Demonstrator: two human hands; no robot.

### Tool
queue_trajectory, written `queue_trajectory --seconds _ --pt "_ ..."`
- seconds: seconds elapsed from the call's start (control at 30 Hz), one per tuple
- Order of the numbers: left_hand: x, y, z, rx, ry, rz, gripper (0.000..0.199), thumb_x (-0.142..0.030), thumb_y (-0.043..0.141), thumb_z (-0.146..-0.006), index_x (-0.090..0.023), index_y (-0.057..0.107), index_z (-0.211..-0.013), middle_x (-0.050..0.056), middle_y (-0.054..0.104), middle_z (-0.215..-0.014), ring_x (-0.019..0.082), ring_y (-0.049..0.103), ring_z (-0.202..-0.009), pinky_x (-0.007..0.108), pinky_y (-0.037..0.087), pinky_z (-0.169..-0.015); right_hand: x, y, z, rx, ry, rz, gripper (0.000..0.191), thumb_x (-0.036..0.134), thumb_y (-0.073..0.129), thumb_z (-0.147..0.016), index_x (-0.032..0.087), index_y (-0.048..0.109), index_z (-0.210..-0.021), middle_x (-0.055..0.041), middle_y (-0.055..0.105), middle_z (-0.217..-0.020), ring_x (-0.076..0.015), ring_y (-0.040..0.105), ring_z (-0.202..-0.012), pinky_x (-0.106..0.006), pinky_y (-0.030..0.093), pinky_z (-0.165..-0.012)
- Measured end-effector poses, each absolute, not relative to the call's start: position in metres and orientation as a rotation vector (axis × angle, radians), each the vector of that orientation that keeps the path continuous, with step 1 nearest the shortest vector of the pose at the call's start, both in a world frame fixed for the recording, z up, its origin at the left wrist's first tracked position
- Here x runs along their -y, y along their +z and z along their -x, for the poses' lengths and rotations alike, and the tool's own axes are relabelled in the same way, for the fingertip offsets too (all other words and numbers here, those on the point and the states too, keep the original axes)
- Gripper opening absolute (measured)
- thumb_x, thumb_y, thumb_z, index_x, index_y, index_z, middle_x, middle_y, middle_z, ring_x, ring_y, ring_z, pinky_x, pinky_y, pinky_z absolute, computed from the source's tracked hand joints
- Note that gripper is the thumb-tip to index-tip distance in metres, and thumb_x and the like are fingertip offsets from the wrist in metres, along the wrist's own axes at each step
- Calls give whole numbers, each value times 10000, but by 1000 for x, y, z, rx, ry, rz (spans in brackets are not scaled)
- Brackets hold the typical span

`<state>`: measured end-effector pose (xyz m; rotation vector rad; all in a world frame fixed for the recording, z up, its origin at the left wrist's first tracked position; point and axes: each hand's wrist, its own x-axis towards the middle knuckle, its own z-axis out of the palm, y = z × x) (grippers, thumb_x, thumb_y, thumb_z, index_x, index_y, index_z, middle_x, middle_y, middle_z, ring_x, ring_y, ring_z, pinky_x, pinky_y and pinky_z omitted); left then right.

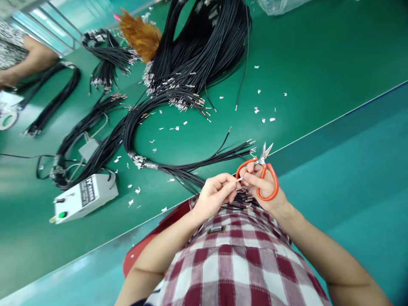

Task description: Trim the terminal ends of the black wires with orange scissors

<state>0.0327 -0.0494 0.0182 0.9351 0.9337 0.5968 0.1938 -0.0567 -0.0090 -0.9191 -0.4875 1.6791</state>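
1. Nearest the camera is the checked apron (226, 263), maroon and white, with the person's forearms reaching past it on both sides.
2. At the bench edge, the left hand (219, 192) has its thumb and forefinger pinched narrow on a small white piece (240, 179).
3. Close beside it, the right hand (264, 187) is curled around the orange-handled scissors (262, 161), its fingertips near the same white piece.
4. The scissors' long axis runs away from the body with a slight lean to the right; the tips point outward over the bench edge, the blades parted in a narrow V.
5. Black cables (191, 164) lie on the green bench (318, 55), bending in a U at the left and then running rightward — one branch with its bare ends pointing right, just beside the scissors, the other passing under the hands, with ends showing at the apron.
6. White scraps (272, 119) are scattered about the bench.
7. Farther off are a large black cable heap (207, 51), a brown feather duster (140, 36) and, at left, a white box (86, 199) with a green button.
8. Another person's arm (36, 59) shows at the upper left.
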Motion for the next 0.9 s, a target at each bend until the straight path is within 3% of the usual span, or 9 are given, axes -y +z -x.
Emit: queue_trajectory --seconds 0.27,0.5,0.67,0.9 --pt "50 14 -37 -974 743 -872 395 -451 798 -738 -161 549 -838 -59 521 -586 34 404 -446 154 272 -415 52 -12 -196 622 1660 910 212 251 811 -727 221 602 -754 46 568 -680 -107 476 -588 -271 408 -620" --pt "53 19 -39 -1048 758 -905 315 -429 709 -838 -141 581 -825 -24 597 -577 28 399 -368 156 274 -359 51 -9 -196 656 1640 903 247 319 833 -711 225 606 -735 26 594 -701 -126 507 -613 -282 424 -619" --pt "55 22 -41 -1076 767 -924 334 -450 698 -844 -140 576 -818 -29 583 -559 29 407 -374 149 279 -363 52 -14 -194 627 1623 911 260 274 838 -700 229 589 -757 44 574 -684 -109 491 -584 -271 437 -622" --pt "53 16 -37 -1016 716 -837 335 -466 676 -856 -147 575 -833 -49 541 -510 27 327 -353 151 203 -346 61 -23 -188 761 1438 1046 280 292 800 -751 213 532 -762 20 644 -790 -128 600 -708 -271 475 -699"
